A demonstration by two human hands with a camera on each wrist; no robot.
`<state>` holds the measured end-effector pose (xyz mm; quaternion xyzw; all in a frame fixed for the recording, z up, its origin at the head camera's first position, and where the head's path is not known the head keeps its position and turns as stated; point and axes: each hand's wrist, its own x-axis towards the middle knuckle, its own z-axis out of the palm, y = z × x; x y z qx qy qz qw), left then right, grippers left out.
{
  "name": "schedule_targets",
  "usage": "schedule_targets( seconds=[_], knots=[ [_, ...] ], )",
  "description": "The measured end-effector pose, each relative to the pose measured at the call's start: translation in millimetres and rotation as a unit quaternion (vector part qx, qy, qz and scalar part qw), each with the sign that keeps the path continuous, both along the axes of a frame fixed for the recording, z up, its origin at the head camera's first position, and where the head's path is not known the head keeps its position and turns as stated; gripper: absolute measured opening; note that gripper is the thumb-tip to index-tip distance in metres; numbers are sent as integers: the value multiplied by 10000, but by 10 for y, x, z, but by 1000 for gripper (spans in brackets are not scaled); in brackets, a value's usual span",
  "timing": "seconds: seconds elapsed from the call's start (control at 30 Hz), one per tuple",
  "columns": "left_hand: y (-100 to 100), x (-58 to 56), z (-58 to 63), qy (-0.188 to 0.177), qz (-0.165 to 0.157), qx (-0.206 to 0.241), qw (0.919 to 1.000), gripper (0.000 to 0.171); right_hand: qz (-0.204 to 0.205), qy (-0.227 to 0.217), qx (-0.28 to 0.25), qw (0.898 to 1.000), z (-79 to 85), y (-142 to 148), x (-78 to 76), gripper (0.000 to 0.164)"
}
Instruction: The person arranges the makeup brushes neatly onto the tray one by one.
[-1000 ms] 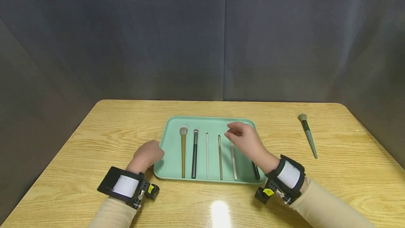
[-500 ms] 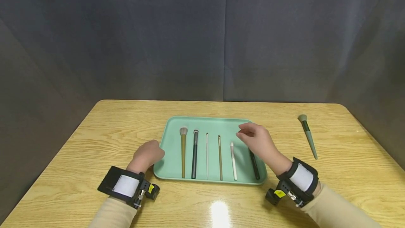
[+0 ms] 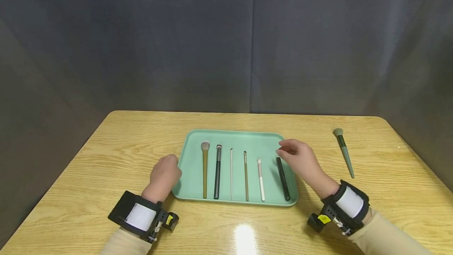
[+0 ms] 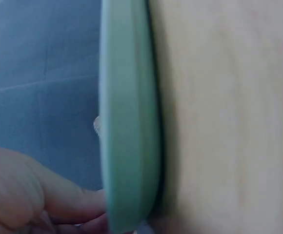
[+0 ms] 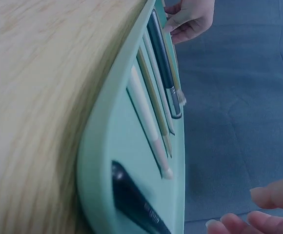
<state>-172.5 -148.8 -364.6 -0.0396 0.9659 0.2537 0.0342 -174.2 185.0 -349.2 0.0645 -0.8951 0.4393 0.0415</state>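
Observation:
A mint-green tray (image 3: 223, 137) holds a row of makeup brushes. My left hand (image 3: 166, 174) grips the tray's left edge; the left wrist view shows the thumb (image 4: 78, 202) against the rim, with the other fingers partly hidden. Over the tray's right side hovers my right hand (image 3: 301, 160), thumb and fingers apart, holding nothing. Closest to it lies a black brush (image 3: 282, 180), its top end near the fingertips. Leftward come a short white brush (image 3: 261, 180), a thin tan brush (image 3: 246, 178), a thin white brush (image 3: 231, 176), a black-and-silver brush (image 3: 217, 176) and a fluffy tan-handled brush (image 3: 205, 172).
A green brush (image 3: 344, 150) lies alone on the wooden table (image 3: 141, 129), right of the tray. Dark cloth (image 3: 177, 50) hangs behind the table and along its sides. Both wrists wear strapped cameras.
My right hand has moved rightward from above the short white brush to the tray's right edge, uncovering the black brush. My left hand has shifted slightly while staying at the left edge.

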Motion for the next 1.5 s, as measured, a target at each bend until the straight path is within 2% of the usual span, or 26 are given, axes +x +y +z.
schedule_targets(
  seconds=[0.23,0.53,0.77,1.1,1.5],
  knots=[
    [14,-8,-36,284,2,179,9994,14,-94,76,-6,9999,-51,116,15,33],
    [2,-27,-21,151,34,408,9990,19,-219,56,25,9997,-93,273,58,32],
    [9,-32,-15,54,65,320,9995,17,-310,149,127,9993,-113,398,69,32],
    [-10,-28,-11,41,-37,236,9997,19,-507,221,475,9973,-133,634,76,33],
    [-23,-51,4,27,-229,150,9996,19,-806,303,708,9938,-204,845,16,32]
  ],
)
